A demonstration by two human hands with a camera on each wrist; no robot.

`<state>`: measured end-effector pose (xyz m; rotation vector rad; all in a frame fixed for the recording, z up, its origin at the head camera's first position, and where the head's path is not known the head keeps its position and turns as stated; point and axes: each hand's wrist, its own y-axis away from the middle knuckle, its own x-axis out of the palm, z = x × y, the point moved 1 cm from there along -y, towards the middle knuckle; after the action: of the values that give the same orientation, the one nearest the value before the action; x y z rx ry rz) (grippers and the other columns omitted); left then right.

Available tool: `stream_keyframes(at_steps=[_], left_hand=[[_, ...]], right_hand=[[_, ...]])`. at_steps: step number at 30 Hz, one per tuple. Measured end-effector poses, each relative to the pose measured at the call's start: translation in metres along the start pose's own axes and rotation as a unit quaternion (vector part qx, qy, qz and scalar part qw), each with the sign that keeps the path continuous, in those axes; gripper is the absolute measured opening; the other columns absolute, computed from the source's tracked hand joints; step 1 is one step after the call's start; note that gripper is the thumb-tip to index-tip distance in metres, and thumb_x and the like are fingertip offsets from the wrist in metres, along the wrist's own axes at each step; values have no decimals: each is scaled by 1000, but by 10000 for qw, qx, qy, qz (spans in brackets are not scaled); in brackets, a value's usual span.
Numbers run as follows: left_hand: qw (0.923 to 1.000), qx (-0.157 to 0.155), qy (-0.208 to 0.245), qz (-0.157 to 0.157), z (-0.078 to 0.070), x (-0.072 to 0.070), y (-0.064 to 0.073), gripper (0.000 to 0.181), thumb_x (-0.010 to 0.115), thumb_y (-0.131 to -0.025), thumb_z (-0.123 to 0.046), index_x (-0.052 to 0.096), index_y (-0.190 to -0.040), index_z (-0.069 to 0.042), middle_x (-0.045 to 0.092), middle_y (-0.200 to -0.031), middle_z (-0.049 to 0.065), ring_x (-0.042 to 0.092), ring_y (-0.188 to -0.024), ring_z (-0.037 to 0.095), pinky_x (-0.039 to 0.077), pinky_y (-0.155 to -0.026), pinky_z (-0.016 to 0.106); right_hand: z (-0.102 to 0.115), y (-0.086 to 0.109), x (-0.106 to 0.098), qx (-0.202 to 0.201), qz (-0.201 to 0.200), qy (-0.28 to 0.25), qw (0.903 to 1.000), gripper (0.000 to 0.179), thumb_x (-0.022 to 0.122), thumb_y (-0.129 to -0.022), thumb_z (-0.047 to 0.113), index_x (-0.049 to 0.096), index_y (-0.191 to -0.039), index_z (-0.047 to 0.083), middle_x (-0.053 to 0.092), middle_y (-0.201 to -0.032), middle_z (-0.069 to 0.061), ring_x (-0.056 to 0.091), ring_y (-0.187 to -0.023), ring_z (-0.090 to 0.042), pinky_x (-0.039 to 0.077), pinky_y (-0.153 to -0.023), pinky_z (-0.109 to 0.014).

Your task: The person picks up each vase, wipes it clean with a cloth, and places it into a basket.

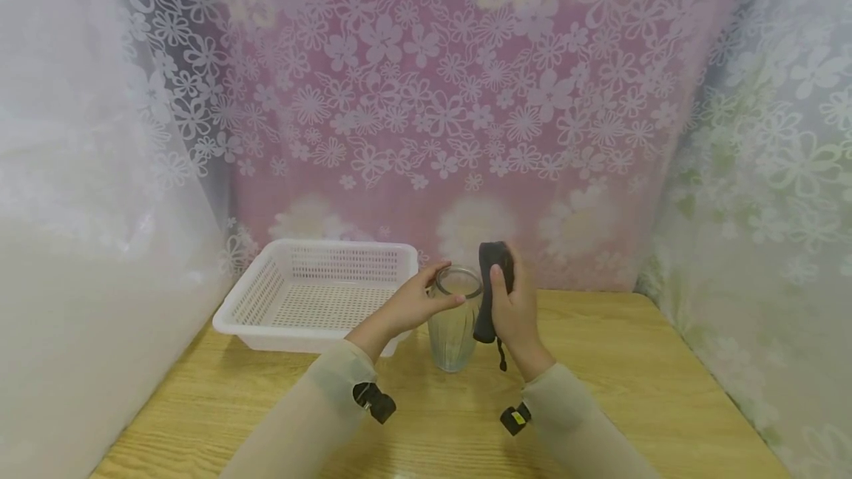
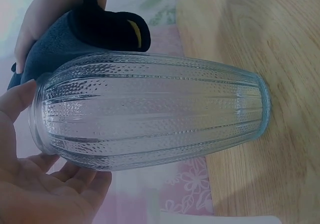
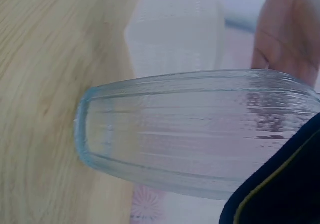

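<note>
A clear ribbed glass vase is upright at the middle of the wooden table, its round mouth facing up. My left hand grips it at the neck, with the thumb along the rim and the fingers curled round the far side, as the left wrist view shows. Just right of the vase, my right hand holds a dark soft fabric item, long and folded, with a short cord hanging below. Yellow trim shows on that fabric in the right wrist view, where it covers part of the vase's upper end.
A white perforated plastic basket stands to the left of the vase, close behind my left forearm. Flower-patterned curtains enclose the wooden table at the back and sides.
</note>
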<state>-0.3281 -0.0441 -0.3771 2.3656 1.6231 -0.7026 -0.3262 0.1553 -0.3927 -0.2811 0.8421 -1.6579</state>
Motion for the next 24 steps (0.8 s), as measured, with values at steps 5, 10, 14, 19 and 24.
stream_keyframes(at_steps=[5, 10, 14, 19, 24], left_hand=[[10000, 5, 54, 56, 1, 0, 0, 83, 72, -90, -52, 30, -158, -31, 29, -163, 2, 26, -149, 31, 31, -114, 57], [10000, 26, 61, 37, 1, 1, 0, 83, 71, -90, -52, 30, -158, -30, 28, -163, 2, 26, -149, 32, 31, -113, 59], [10000, 64, 69, 29, 1, 1, 1, 82, 70, -91, -52, 30, -158, -29, 27, -163, 3, 26, -149, 33, 30, -113, 59], [10000, 14, 82, 26, 1, 1, 1, 81, 70, -91, -52, 30, -158, -30, 27, -163, 3, 26, -149, 32, 30, -114, 58], [10000, 1, 43, 6, 0, 2, 0, 81, 71, -90, -53, 31, -158, -32, 28, -163, 2, 26, -149, 31, 30, -114, 56]], right_hand=[[-4, 0, 8, -299, 88, 162, 9994, 52, 45, -108, 27, 32, -157, 19, 31, -158, -15, 42, -133, -37, 41, -101, -61], [-8, 0, 13, -511, 212, 401, 9977, 54, 48, -107, 24, 31, -158, 18, 29, -160, -17, 45, -130, -40, 44, -96, -62], [-8, 1, 14, -632, 352, 630, 9954, 57, 50, -105, 26, 32, -158, 18, 24, -162, -16, 38, -138, -42, 43, -99, -64], [-8, 1, 14, -644, 450, 758, 9940, 54, 49, -106, 28, 34, -157, 16, 24, -162, -15, 36, -139, -41, 42, -100, -63], [-11, 0, 14, -398, 458, 560, 9966, 50, 46, -108, 27, 36, -156, 18, 29, -161, -11, 40, -137, -38, 42, -101, -61]])
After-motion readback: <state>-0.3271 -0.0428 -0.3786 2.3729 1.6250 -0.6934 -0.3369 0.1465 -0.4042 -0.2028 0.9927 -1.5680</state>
